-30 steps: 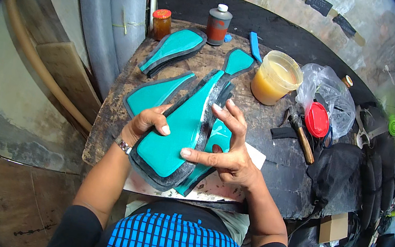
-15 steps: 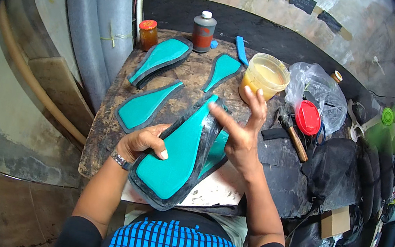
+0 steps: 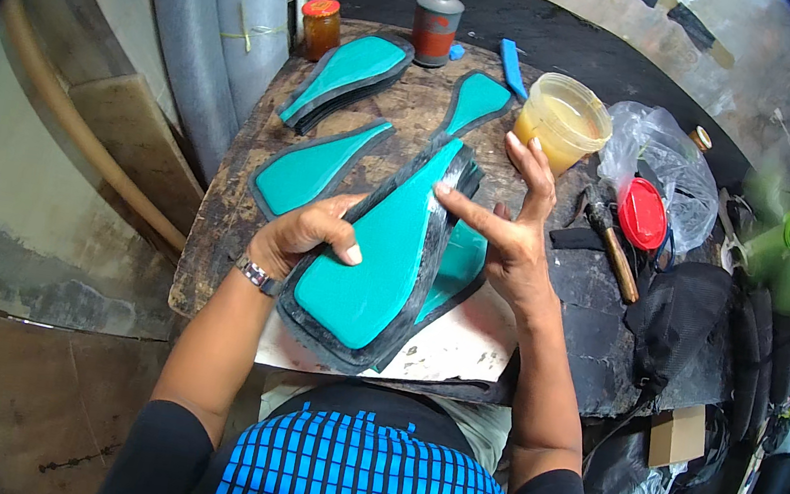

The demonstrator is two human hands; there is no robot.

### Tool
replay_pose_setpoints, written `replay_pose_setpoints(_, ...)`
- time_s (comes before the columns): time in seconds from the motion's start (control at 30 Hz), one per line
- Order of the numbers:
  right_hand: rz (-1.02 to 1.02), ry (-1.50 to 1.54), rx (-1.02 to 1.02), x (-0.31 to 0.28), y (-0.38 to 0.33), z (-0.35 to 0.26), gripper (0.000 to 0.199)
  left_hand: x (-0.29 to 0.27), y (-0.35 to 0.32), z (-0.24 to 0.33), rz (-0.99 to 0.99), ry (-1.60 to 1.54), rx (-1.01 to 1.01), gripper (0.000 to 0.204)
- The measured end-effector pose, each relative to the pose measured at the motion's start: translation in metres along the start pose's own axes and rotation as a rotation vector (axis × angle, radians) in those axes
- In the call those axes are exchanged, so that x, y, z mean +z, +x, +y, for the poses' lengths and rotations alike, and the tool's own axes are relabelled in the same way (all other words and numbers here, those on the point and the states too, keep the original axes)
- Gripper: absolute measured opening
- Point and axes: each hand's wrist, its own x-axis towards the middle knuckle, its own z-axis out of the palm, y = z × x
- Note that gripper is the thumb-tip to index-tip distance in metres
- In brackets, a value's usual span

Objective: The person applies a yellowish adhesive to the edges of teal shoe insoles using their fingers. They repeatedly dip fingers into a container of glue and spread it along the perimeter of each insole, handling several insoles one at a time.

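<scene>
The step in hand looks like pressing or smoothing a teal insole into its black rubber sole (image 3: 367, 263), which lies tilted at the near edge of the wooden surface (image 3: 217, 222). The left hand (image 3: 306, 230) grips the sole's left edge, thumb on the teal face. The right hand (image 3: 514, 228) is open, holding nothing, its fingertips touching the sole's right rim. The next move likely calls for firm, even pressure along that rim. Another teal piece (image 3: 459, 261) lies partly under the sole. Beyond the sole stand a tub of yellowish glue (image 3: 564, 119), a bottle (image 3: 435, 25) and a jar (image 3: 322, 27); right of the sole lies a hammer (image 3: 610, 242).
</scene>
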Motion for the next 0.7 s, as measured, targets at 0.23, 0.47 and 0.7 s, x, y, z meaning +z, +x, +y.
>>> replay_pose_setpoints(0.23, -0.130, 0.469, -0.158, -0.003, -0.001, -0.009, 0.058, -0.009, 0.005, -0.001, 0.091, -0.084, 0.148, 0.085)
replay_pose_setpoints(0.47, 0.037, 0.839, 0.425, 0.008, -0.002, -0.016, 0.050, 0.008, 0.012, -0.001, 0.239, 0.125, 0.304, 0.082)
replay_pose_setpoints(0.7, 0.055, 0.478, 0.167, 0.012, -0.003, -0.017, 0.062, 0.018, 0.019, -0.003, 0.251, 0.228, 0.384, 0.079)
